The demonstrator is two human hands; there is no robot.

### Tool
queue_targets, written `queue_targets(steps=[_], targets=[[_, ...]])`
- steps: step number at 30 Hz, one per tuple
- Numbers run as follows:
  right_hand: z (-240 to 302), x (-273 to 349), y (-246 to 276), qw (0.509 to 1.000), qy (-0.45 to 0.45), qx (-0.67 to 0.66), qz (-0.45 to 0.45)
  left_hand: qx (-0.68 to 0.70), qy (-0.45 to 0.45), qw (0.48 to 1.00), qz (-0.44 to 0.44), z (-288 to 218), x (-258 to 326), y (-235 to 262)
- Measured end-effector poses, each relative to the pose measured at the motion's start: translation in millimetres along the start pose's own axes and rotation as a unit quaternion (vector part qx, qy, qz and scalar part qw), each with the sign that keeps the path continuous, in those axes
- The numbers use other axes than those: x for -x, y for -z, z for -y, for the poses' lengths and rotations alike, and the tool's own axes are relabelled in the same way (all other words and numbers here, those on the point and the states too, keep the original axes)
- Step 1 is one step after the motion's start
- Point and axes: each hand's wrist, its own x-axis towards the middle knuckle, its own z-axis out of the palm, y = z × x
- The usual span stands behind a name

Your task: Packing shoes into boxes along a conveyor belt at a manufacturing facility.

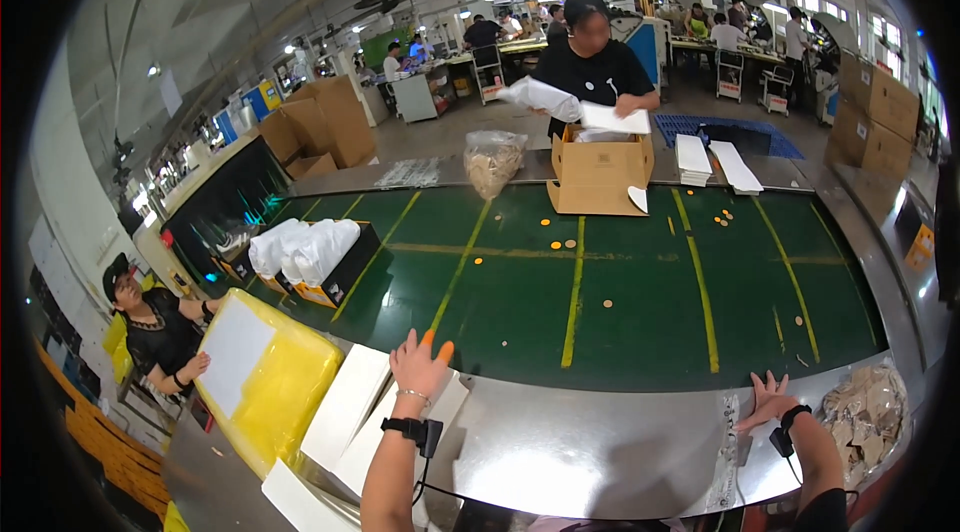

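My left hand [418,368], with orange covers on two fingertips, lies with fingers apart over the far end of the white card stacks [345,407]. Nothing shows in its grasp. At the right, my right hand [764,404] spreads its fingers on the steel ledge [590,432], touching or beside a clear plastic strip [724,447] that bears print. A clear bag of brown paper pieces [862,422] lies just right of that hand. Left of the cards leans a large package in yellow plastic [275,377] with a white sheet on its face.
Beyond the ledge runs a green conveyor belt [640,332] with yellow lines and small scattered orange and tan discs. Boxes of white-wrapped items [318,257] sit on its left. Across it, a person handles white pieces over an open carton [600,177]. Another person stands at left.
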Motion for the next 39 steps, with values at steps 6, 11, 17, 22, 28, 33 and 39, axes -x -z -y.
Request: queue_targets(steps=[6,11,17,22,28,33,39], targets=[[-3,0,-7,1.0,0.013,0.004,-0.01,0.237,0.031,0.971,0.0,14,-46,-6],[-6,-7,-17,0.999,0.026,0.017,-0.014,0.511,0.083,0.855,-0.015,43,-57,-29],[7,-3,-21,1.0,-0.004,0.016,0.009,0.67,0.148,0.727,0.033,37,-46,7],[5,-17,-21,0.994,-0.024,0.096,0.041,0.755,0.194,0.627,0.006,46,-44,12],[18,-4,-12,0.994,-0.021,0.085,0.065,0.812,0.269,0.517,-0.035,59,-49,7],[11,-9,-19,0.995,-0.024,0.087,0.047,0.829,0.296,0.472,-0.051,61,-52,8],[14,-15,-26,0.996,-0.015,0.081,0.035,0.824,0.305,0.474,-0.057,68,-54,12]])
